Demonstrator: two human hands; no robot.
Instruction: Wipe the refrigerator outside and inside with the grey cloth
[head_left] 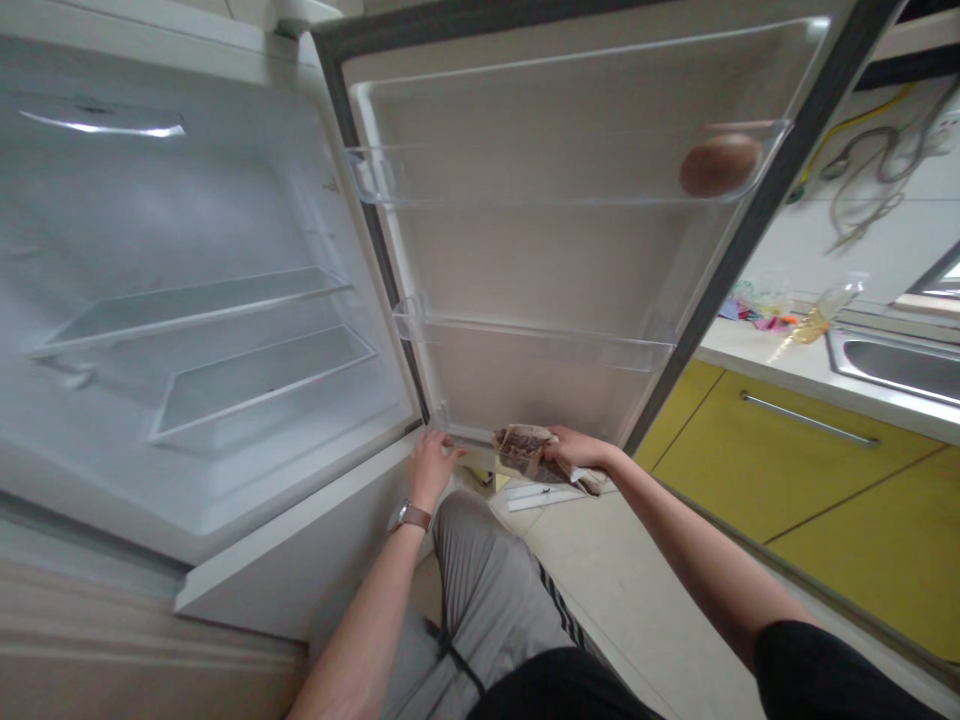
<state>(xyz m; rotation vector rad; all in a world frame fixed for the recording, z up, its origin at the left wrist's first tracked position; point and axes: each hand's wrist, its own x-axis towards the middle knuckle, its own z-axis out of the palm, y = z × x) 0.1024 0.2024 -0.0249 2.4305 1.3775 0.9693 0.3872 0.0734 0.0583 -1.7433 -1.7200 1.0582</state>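
Note:
My right hand point(576, 448) is closed around a clear plastic bag with brown contents point(523, 448); what the contents are, I cannot make out. The bag lies at the bottom bin of the open fridge door point(517, 260). At the left end of that same bottom door bin point(474, 436), my left hand point(431, 468) has its fingers curled at the rim, near the hinge side. A watch point(411, 515) is on my left wrist.
Left of the door is the fridge interior point(172, 220) with glass shelves point(262, 375). A round brownish object point(720, 165) sits in the upper door bin point(540, 175). Yellow cabinets point(795, 440), a sink point(900, 365) and a bottle point(829, 305) are at the right.

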